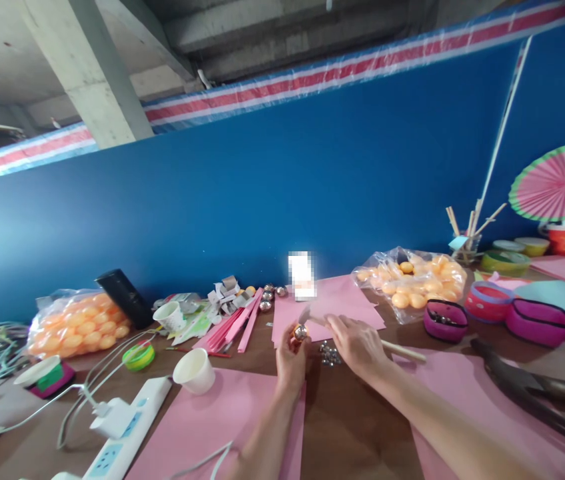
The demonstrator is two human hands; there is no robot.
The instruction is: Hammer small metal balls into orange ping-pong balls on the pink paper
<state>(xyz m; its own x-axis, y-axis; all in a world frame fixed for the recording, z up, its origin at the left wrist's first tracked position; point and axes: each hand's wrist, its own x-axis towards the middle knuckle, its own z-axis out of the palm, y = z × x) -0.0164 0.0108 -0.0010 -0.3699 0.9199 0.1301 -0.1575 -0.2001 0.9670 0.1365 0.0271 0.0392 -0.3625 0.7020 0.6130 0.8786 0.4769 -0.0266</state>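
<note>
My left hand (pixel 290 363) is closed, with its fingertips around a small shiny metal ball (pixel 301 332). My right hand (pixel 360 345) is wrapped round a pale wooden stick or handle (pixel 407 351), whose end sticks out behind the palm. What its front end looks like, close to the ball, is blurred. Below and between both hands lies a small pile of tiny shiny metal pieces (pixel 330 354) on the brown table. Beyond them is a sheet of pink paper (pixel 352 303), and several more shiny balls (pixel 266 305) sit at its left edge.
Pink strips (pixel 230 331) and a white cup (pixel 194 371) are to the left, near a white power strip (pixel 130 430) with cables. Bags of orange balls stand left (pixel 82 327) and right (pixel 412 277). Magenta containers (pixel 537 323) and a dark curved tool (pixel 517 380) are at right.
</note>
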